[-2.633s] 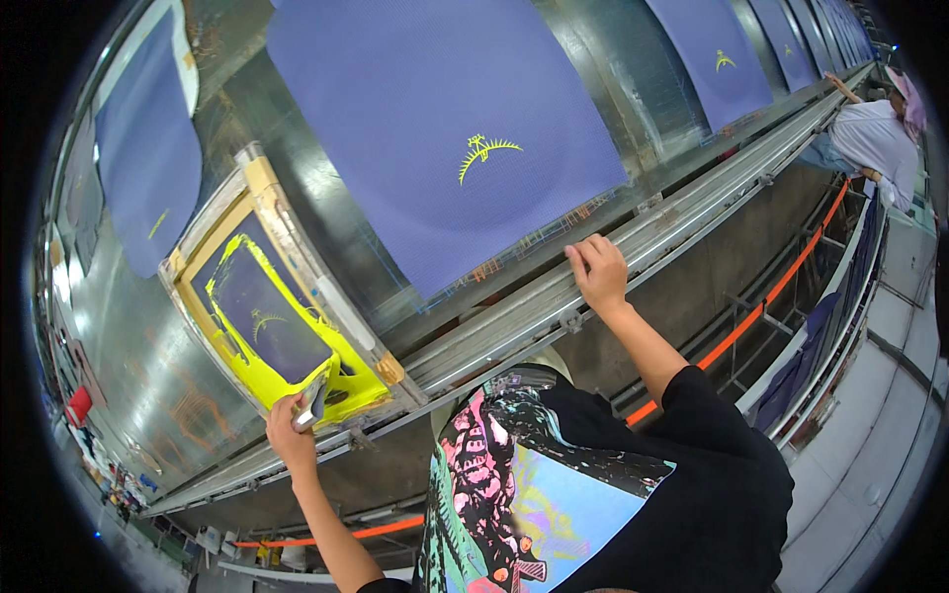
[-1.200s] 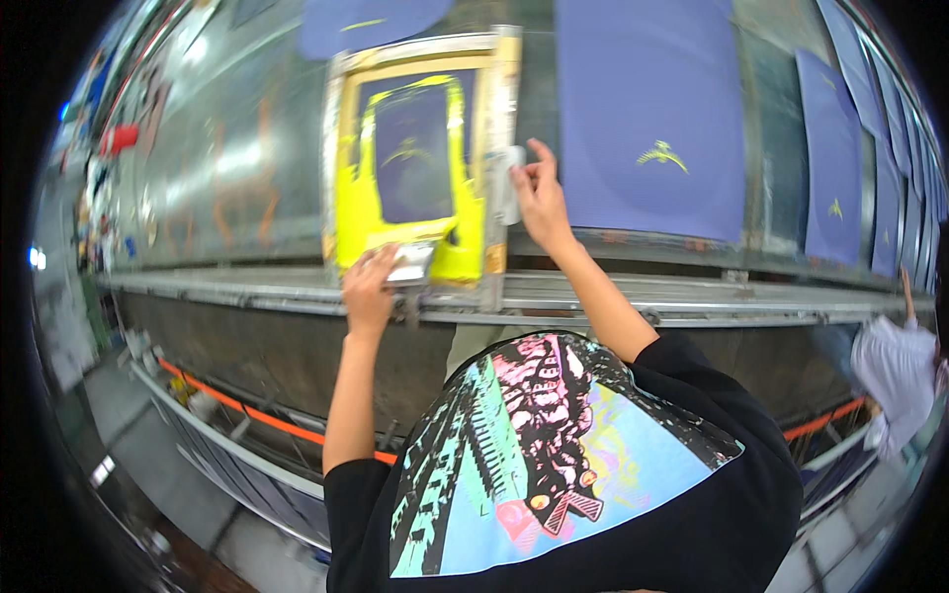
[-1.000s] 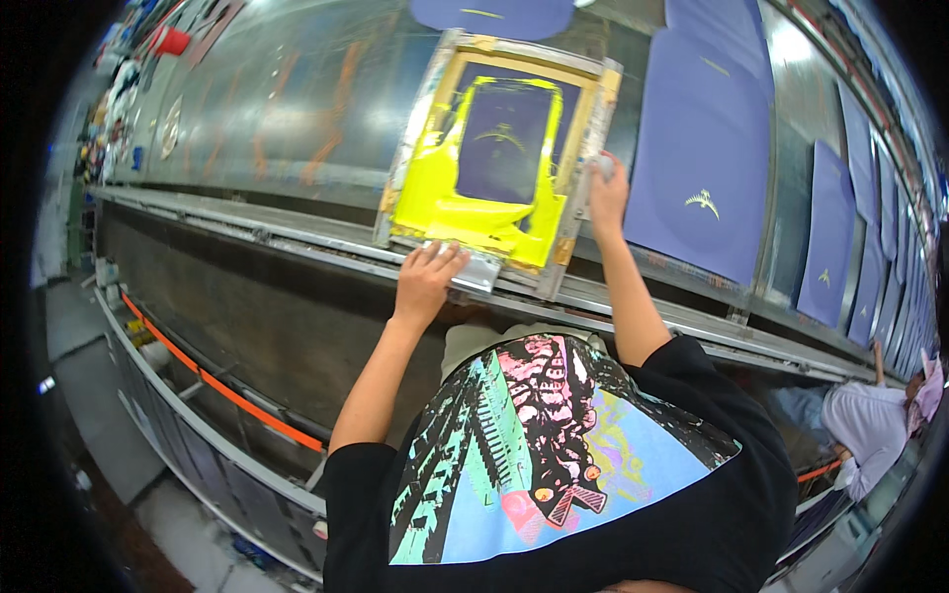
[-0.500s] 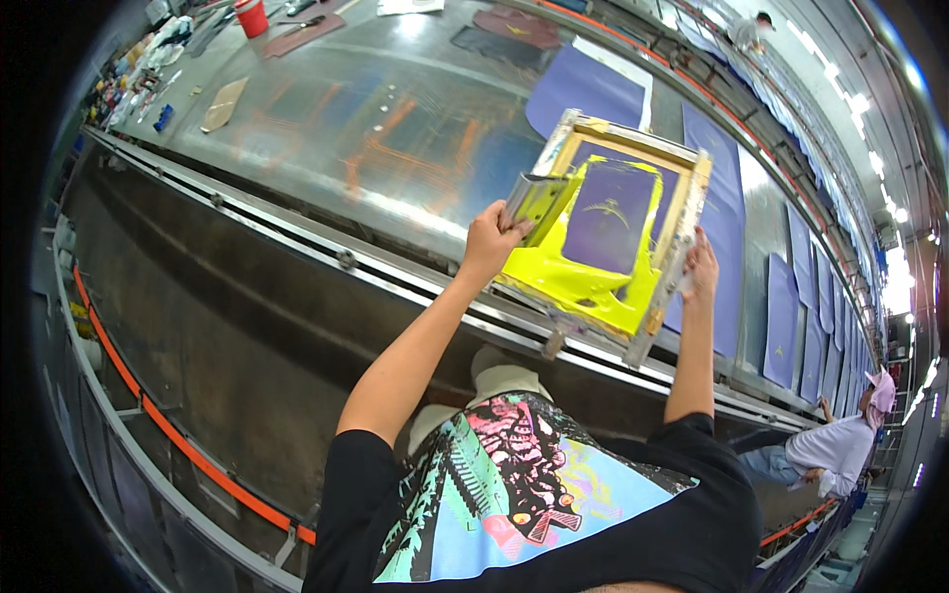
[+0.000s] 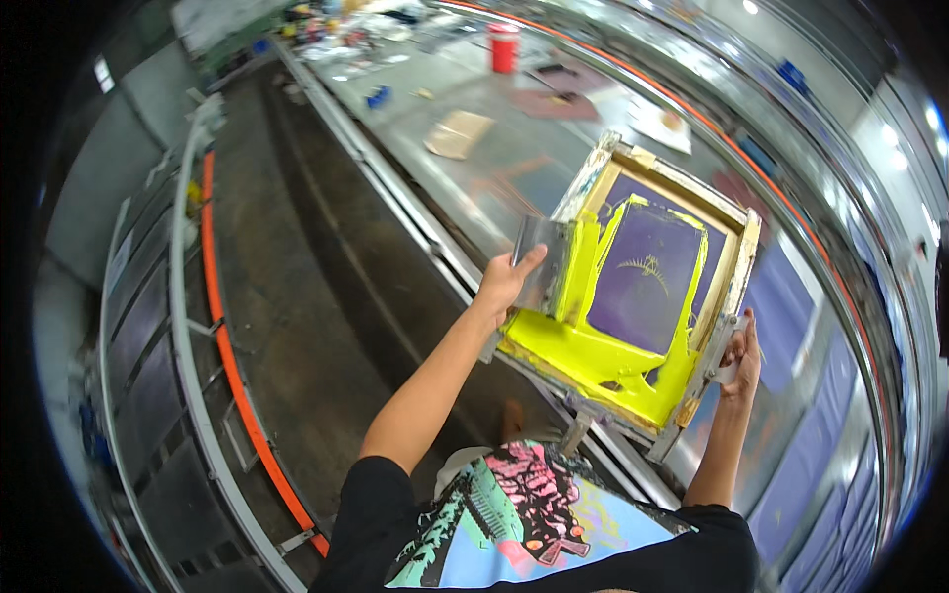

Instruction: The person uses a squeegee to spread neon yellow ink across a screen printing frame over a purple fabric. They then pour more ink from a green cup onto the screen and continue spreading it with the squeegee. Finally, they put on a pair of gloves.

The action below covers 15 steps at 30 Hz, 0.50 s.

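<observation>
A wooden screen-printing frame [image 5: 736, 272] is tilted in front of me, and bright yellow ink [image 5: 603, 354] lies thick along its near and left sides. Through its mesh shows a purple area with a small curved yellow mark. My left hand [image 5: 502, 289] is closed around a grey squeegee [image 5: 535, 265], which stands in the ink at the frame's left side. On the opposite side, my right hand [image 5: 741, 361] grips a pale handle-like piece at the frame's edge; some of its fingers are hidden.
The long metal table [image 5: 390, 138] holds a red bucket [image 5: 503, 47], a tan sheet [image 5: 460, 133] and a small blue item [image 5: 378, 96]. Purple sheets [image 5: 816, 465] lie along it at right. Metal rails [image 5: 381, 183] edge the table; an orange rail [image 5: 222, 326] runs at left.
The view has swung, bringing more of the table's bucket end into sight, while the person at right has left it. Both hands keep their holds on the squeegee and the frame.
</observation>
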Each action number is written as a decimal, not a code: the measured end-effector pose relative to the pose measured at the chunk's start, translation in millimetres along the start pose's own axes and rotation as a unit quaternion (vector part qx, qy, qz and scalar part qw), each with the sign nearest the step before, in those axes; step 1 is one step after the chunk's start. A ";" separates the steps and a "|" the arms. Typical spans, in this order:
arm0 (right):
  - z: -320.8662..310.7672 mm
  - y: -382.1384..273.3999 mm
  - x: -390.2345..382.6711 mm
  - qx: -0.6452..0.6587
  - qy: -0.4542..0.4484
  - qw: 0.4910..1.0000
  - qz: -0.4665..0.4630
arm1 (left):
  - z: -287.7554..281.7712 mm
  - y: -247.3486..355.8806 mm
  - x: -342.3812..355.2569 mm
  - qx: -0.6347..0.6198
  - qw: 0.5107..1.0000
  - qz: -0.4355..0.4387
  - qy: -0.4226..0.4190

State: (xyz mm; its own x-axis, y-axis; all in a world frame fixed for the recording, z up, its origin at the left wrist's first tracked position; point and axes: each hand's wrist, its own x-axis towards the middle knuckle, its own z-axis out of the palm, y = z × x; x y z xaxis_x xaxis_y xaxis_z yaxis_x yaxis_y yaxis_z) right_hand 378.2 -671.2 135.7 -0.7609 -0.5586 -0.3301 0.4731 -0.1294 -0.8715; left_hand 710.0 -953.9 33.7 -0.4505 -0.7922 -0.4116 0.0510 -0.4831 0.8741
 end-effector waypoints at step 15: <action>5.2 -1.9 55.5 -0.019 -0.244 0.965 0.097 | 59.0 -16.0 -236.7 -0.105 0.954 0.167 0.224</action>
State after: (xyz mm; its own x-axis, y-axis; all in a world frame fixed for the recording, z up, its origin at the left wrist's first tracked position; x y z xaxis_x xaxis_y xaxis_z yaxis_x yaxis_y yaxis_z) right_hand 337.4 -706.3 121.0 -0.3547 -0.8902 -0.2860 0.5626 0.0411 -0.8257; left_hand 763.3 -736.6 132.3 0.0470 -0.9722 -0.2296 0.3242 -0.2026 0.9241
